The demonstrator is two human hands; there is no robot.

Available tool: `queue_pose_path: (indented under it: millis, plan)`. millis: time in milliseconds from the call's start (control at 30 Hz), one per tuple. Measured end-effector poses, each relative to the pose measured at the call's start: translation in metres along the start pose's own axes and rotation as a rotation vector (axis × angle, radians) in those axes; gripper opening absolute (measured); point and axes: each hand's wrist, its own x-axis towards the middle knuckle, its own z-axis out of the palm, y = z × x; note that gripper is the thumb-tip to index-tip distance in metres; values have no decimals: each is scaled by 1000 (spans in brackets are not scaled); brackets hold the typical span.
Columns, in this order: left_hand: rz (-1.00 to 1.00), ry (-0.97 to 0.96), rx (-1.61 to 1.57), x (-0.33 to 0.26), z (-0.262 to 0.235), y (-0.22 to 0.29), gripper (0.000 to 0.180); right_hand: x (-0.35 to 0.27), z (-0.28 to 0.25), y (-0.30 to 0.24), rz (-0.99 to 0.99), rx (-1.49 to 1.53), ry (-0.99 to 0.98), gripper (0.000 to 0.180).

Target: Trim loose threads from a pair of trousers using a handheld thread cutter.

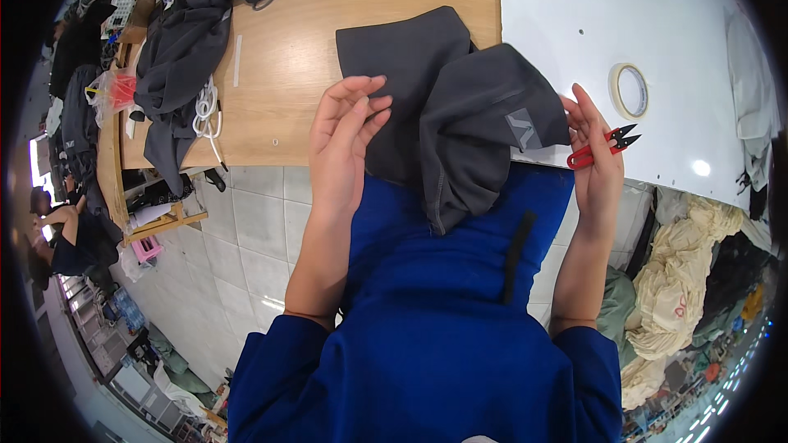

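A dark grey garment piece (394, 57) lies bunched at the table's front edge and hangs over it against my blue clothing. A pale grey angular patch (521, 129) shows on its right side. At the garment's left edge, my left hand (341, 131) is raised with loosely curled fingers apart and nothing visible in them. My right hand (597, 143), just right of the garment, holds red-handled thread snips (581, 157) across its fingers. Their black blades point right, away from the cloth. Some right fingertips are close to the garment; whether they touch it I cannot tell.
A roll of tape (629, 91) lies on the white tabletop (558, 16) to the right. More dark garments (185, 53) and a white cord (208, 115) are on the wooden table's left. Cream cloth (677, 279) is heaped low at right. Another person (66, 226) sits far left.
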Motion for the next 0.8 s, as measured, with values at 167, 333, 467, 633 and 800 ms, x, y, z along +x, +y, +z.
queue_pose_path:
  millis: [167, 333, 467, 633, 800]
  plan:
    - [-56, 37, 67, -1, -9, -4, 23, -5, 8, -2, -127, -286, 292, 36]
    - [224, 41, 900, -3, -26, -8, 36, -30, -6, 3, -94, -284, -508, 22]
    - [219, -81, 1477, -11, -30, -17, 57, -48, 45, 12, -384, -775, -715, 34]
    - [18, -289, 417, -6, -19, 2, 54, -30, 49, 25, -59, -475, -803, 28]
    - [210, 157, 118, 24, 8, 74, 49, 6, -6, -8, -53, 329, -163, 37]
